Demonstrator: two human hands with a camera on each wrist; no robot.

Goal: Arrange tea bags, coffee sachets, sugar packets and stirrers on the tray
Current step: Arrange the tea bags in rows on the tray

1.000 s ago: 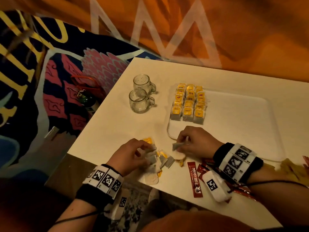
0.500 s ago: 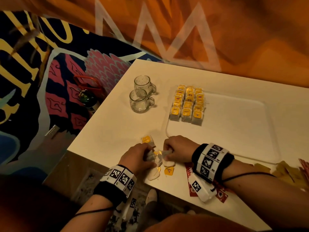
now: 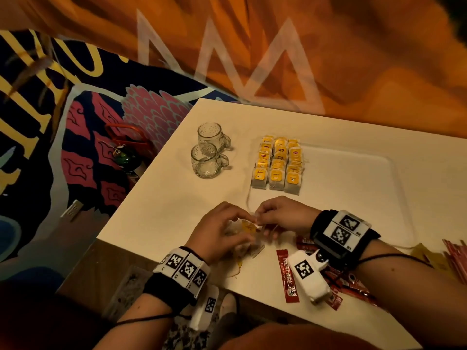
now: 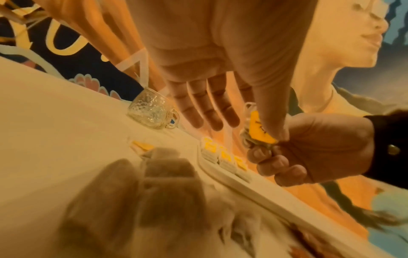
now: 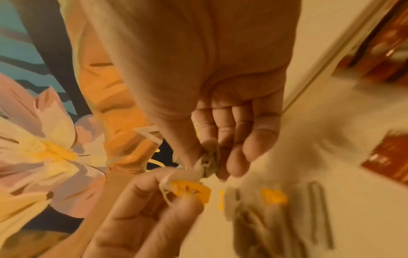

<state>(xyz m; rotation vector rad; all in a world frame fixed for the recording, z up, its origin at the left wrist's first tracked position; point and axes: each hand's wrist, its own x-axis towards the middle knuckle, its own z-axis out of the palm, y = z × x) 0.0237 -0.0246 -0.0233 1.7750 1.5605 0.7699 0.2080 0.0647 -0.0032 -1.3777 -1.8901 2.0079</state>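
Both hands meet over the table's front part, just off the white tray's near-left corner. Between them is one tea bag with a yellow tag. My left hand pinches the tag with its thumb while its other fingers stay straight. My right hand pinches the bag's paper with curled fingers. Three neat rows of tea bags lie on the tray's left end. Several loose tea bags lie on the table under the hands. Red coffee sachets lie by my right wrist.
Two glass mugs stand on the table left of the tray. Yellow packets and red stirrers lie at the far right near the front edge. The table's front edge runs just behind my wrists. A bottle stands on the floor.
My hands have come together and lifted one tea bag out of the loose pile; it is now held between both. The right hand left the tray's edge and moved left.
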